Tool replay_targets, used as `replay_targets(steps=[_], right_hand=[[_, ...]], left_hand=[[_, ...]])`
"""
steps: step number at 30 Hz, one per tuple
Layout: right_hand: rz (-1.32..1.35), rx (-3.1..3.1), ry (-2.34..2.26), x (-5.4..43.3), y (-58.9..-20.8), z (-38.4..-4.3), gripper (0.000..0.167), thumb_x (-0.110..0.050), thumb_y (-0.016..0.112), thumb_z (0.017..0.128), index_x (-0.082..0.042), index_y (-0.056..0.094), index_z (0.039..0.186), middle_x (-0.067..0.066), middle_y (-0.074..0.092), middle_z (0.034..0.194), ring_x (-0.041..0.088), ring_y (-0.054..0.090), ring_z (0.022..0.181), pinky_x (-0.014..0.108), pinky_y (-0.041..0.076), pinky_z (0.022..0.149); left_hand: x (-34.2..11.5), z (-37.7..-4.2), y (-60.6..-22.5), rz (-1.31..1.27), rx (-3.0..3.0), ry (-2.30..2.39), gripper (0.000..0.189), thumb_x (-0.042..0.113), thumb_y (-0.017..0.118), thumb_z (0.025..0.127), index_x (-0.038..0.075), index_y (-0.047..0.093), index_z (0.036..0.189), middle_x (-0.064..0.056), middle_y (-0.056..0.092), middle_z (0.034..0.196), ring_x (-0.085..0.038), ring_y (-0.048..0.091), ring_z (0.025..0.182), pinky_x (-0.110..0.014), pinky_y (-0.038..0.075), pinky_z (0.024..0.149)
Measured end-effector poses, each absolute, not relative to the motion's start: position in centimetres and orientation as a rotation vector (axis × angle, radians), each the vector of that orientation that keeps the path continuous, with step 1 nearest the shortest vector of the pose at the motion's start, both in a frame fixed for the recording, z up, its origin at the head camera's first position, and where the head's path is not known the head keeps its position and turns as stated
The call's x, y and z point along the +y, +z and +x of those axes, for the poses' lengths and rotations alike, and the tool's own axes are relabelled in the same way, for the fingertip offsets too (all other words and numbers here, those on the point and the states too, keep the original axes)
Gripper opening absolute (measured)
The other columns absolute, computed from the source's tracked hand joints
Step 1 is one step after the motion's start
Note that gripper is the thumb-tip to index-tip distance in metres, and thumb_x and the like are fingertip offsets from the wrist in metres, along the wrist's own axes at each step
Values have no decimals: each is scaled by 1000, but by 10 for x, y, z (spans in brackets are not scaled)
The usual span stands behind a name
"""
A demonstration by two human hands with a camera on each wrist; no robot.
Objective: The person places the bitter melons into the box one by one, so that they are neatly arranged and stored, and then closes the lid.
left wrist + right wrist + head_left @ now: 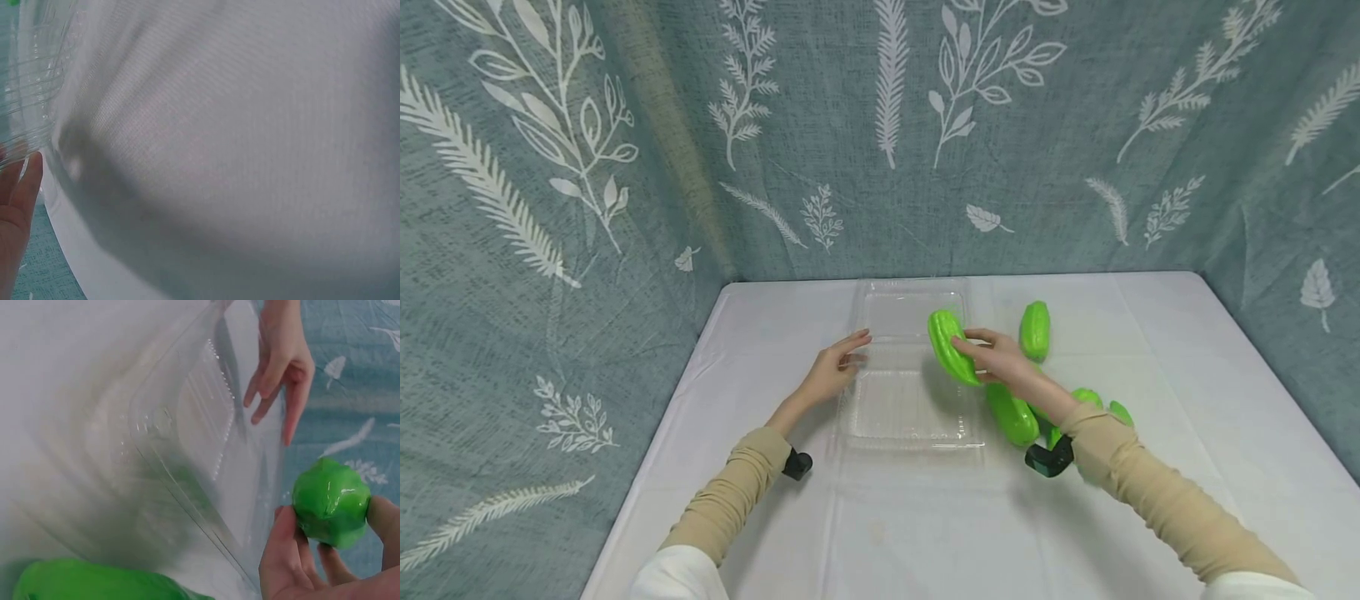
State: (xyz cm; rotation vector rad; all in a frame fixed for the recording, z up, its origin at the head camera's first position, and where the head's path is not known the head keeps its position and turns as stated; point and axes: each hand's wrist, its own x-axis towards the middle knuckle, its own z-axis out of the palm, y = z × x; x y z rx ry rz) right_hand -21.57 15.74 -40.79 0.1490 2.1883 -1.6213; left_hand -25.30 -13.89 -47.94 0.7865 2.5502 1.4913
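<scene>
My right hand [1006,362] grips a glossy green cucumber [946,340] above the right side of a clear plastic container [898,408]. The right wrist view shows that cucumber [331,503] end-on between thumb and fingers. My left hand [827,372] is at the container's left edge, its fingers extended and loosely bent. In the left wrist view, its fingertips [36,164] meet the ribbed clear wall [31,87]; how firmly they touch I cannot tell. The container's hinged lid [913,308] lies open toward the back.
Just right of the container lies another green cucumber [1012,417]. One more cucumber [1035,331] sits farther back, and others [1086,397] are partly hidden by my right forearm. A white cloth [925,533] covers the table, with a leaf-patterned curtain [850,125] around it.
</scene>
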Motion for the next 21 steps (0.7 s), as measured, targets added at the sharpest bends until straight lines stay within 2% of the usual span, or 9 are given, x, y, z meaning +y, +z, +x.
replay_targets(steps=[3, 5, 8, 11, 13, 17, 21], right_hand=[[130, 2169, -1621, 153, -411, -216, 65, -38, 55, 94, -3, 34, 145, 3, 62, 98, 8, 60, 80, 21, 52, 72], [113, 2153, -1625, 149, -413, -217, 65, -37, 55, 94, -2, 35, 145, -1, 60, 91, 6, 59, 77, 21, 52, 72], [99, 2125, -1620, 145, -415, -218, 65, -37, 55, 94, -2, 35, 145, 4, 61, 100, 8, 59, 79, 26, 53, 79], [71, 2075, -1603, 141, -414, -220, 66, -37, 55, 94, -1, 32, 146, 13, 57, 119, 8, 59, 79, 28, 54, 83], [51, 2042, -1582, 139, -414, -221, 66, -35, 54, 95, -1, 31, 146, 17, 52, 129, 7, 60, 78, 28, 54, 83], [22, 1970, -1572, 133, -416, -223, 62, -33, 54, 95, -1, 34, 145, 15, 55, 124, 6, 61, 73, 23, 55, 73], [20, 1934, -1573, 125, -423, -223, 58, -32, 55, 95, -1, 39, 141, 9, 59, 112, 9, 64, 76, 24, 55, 71]], left_hand=[[-139, -253, -480, 783, 2562, 1484, 51, -16, 43, 85, -9, 45, 135, -22, 35, 150, -39, 60, 113, -39, 54, 87], [-139, -253, -480, 775, 2566, 1479, 51, -16, 43, 85, -9, 45, 136, -21, 35, 150, -39, 60, 113, -40, 54, 89], [-139, -253, -479, 776, 2572, 1476, 51, -16, 43, 85, -8, 45, 136, -21, 35, 150, -38, 60, 112, -33, 54, 87], [-138, -253, -479, 781, 2575, 1479, 51, -16, 44, 85, -8, 46, 135, -22, 35, 149, -39, 61, 112, -25, 53, 83], [-138, -252, -479, 776, 2578, 1481, 51, -16, 44, 85, -7, 47, 135, -22, 36, 149, -39, 61, 111, -25, 53, 83], [-137, -252, -478, 764, 2578, 1482, 51, -16, 44, 85, -7, 47, 135, -22, 36, 149, -39, 61, 111, -36, 54, 89], [-137, -253, -479, 753, 2564, 1496, 50, -16, 44, 85, -9, 46, 135, -23, 35, 149, -40, 60, 112, -47, 51, 95]])
